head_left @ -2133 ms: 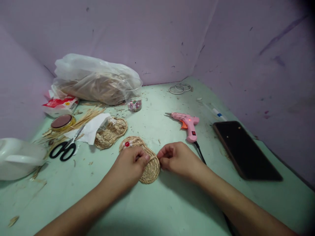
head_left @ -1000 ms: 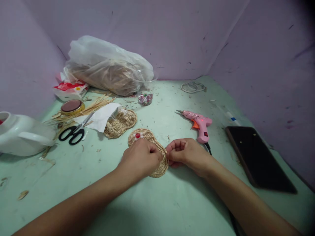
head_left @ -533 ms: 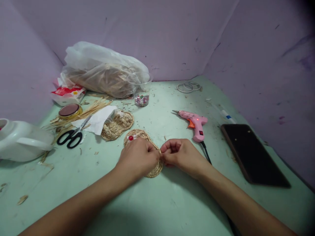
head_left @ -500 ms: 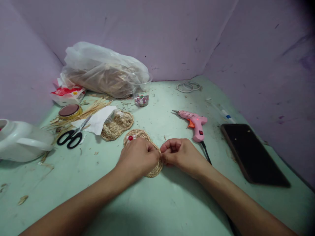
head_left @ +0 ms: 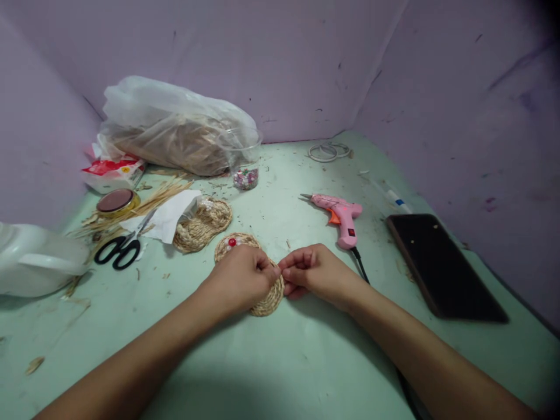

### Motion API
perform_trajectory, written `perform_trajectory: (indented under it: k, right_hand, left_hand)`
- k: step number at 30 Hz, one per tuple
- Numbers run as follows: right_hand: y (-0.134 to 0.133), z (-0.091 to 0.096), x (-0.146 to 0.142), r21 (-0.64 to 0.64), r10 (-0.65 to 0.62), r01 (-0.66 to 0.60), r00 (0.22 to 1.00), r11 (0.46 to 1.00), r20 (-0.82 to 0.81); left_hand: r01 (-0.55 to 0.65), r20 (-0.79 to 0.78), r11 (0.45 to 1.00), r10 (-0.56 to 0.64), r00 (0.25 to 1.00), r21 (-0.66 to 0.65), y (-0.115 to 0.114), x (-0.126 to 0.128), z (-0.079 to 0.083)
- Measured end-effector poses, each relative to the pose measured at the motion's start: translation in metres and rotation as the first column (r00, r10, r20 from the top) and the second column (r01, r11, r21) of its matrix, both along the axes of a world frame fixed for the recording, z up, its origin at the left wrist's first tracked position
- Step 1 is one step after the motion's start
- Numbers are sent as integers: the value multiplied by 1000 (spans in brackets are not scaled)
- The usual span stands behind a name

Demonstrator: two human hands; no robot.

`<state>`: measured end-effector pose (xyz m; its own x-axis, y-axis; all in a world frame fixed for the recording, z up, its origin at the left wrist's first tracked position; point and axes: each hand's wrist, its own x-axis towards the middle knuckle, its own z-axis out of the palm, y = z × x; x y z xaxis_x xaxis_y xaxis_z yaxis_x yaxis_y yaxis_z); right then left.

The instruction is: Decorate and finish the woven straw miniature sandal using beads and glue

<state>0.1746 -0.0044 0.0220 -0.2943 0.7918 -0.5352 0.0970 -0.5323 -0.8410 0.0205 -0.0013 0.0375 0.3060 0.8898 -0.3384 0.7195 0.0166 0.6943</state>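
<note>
A small braided straw slipper (head_left: 268, 304) with a red bead and white beads at its far end lies flat before me. Across its middle rests my left hand (head_left: 242, 277), thumb and forefinger pinched near the slipper's right edge. My right hand (head_left: 317, 274) comes from the right, its thumb and forefinger pressed together, touching or nearly touching the left fingertips. Whatever is between the fingers is too small to make out. A matching braided slipper (head_left: 207, 226) with white pearl beads sits further back, partly under white paper (head_left: 172, 217).
A pink glue gun (head_left: 339, 216) lies right, its cord running beneath my right forearm. Further right is a black phone (head_left: 446, 268). On the left are scissors (head_left: 118, 252), a white jug (head_left: 39, 259) and a tape roll (head_left: 117, 202). Behind stand a bead cup (head_left: 245, 178) and plastic bag (head_left: 175, 128).
The whole view has shifted slightly, so things appear a little further left. My hands keep almost the same pose at the slipper's edge, with the right fingers slightly more spread.
</note>
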Motion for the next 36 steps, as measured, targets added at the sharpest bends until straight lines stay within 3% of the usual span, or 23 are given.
perform_trajectory:
  k: [7, 15, 20, 25, 28, 36]
  right_hand:
    - [-2, 0, -2, 23, -9, 9, 999, 1000, -34]
    - [-2, -4, 2, 218, 95, -110, 992, 970, 78]
    - [-3, -9, 7, 400, 153, -230, 965, 887, 213]
    - [-4, -7, 8, 558, 112, -335, 912, 760, 395]
    - [-4, -4, 7, 585, 84, -377, 881, 718, 465]
    - [-3, -1, 9, 541, 18, -468, 767, 698, 641]
  left_hand:
    - [-35, 85, 992, 45, 995, -118, 2, 1, 5]
    - [-9, 105, 998, 15, 994, -63, 1, -2, 1]
    - [-129, 96, 987, 138, 986, -92, 0, 1, 1]
    - [-219, 169, 951, 258, 951, -219, -1, 6, 1]
    - [-241, 219, 927, 309, 926, -288, -1, 6, 0]
    - [-95, 145, 992, 107, 984, -86, -1, -4, -6]
